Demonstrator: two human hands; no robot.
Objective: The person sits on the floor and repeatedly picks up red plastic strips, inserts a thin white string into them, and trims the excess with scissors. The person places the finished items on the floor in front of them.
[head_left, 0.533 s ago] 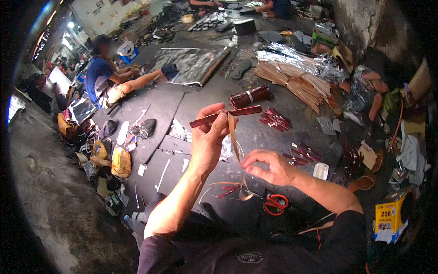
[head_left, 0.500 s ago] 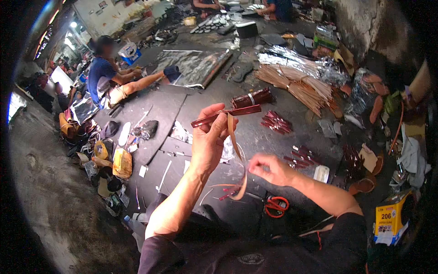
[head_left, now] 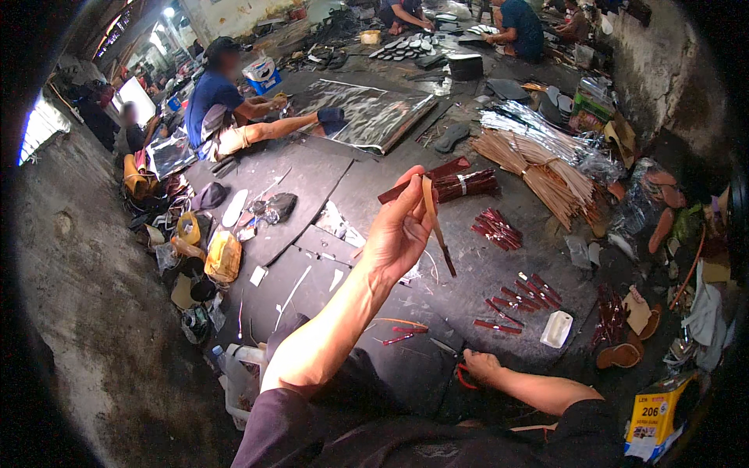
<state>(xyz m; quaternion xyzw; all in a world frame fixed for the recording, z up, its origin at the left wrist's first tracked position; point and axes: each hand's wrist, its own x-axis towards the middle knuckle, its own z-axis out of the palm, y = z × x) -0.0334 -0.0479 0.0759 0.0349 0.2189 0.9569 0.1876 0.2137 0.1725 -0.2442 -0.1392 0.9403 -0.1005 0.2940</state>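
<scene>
My left hand (head_left: pixel 396 238) is raised over the middle of the floor, its thumb and fingers pinching a glossy dark-red strip (head_left: pixel 388 193). From the same pinch a narrow tan strip (head_left: pixel 433 222) hangs down, dark at its lower end. Low on the right, my right hand (head_left: pixel 482 366) closes on the red handles of a pair of scissors (head_left: pixel 463 380); the blades point up and left. Between my arms lie small dark-red pieces (head_left: pixel 404 334) and a thin tan strip. Behind the left hand rests a banded bundle of dark-red strips (head_left: pixel 466 186).
A pile of short dark-red strips (head_left: pixel 497 228), more scattered strips (head_left: pixel 524 296) and a white tray (head_left: pixel 556 329) lie to the right. Farther back is a tied bundle of tan strips (head_left: pixel 538 175). A yellow jug (head_left: pixel 223 256) stands left. A co-worker (head_left: pixel 218 109) sits beside a patterned sheet (head_left: pixel 367 117).
My right hand has moved down from near the hanging tan strip to the scissors and taken hold of their handles. The tan strip hangs shorter and straighter from my left hand.
</scene>
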